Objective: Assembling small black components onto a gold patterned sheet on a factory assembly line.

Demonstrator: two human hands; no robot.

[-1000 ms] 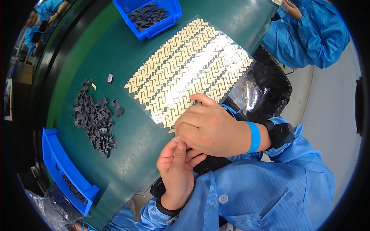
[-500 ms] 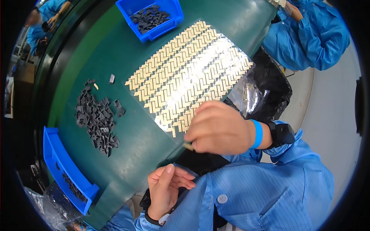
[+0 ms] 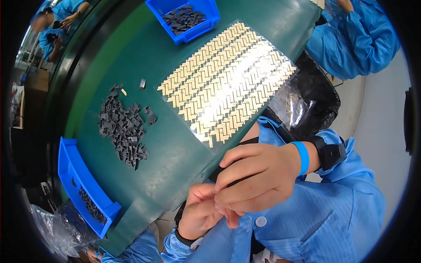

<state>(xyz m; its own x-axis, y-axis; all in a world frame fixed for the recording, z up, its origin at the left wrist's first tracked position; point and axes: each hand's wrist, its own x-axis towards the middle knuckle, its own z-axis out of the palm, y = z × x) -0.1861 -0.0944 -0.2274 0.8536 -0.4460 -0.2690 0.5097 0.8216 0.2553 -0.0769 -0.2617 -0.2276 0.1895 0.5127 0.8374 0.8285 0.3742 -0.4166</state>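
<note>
Right hand (image 3: pixel 258 179) covers left hand (image 3: pixel 201 212); whether either's fingers grip anything cannot be told.

Loose parts pile (image 3: pixel 124 127) on table (image 3: pixel 175 158), left of sticker sheet (image 3: pixel 228 79)

Glossy film, matt plastic, smooth cloth

The clear sheet (image 3: pixel 228 83) is shiny film carrying metallic gold pieces that glint. The counter (image 3: pixel 131 52) has a smooth, matt green surface. The small dark parts (image 3: pixel 123 127) look like dull plastic; the blue bins (image 3: pixel 66 162) are glossy moulded plastic. The sleeve (image 3: pixel 315 219) is smooth, finely striped blue cloth.
</note>
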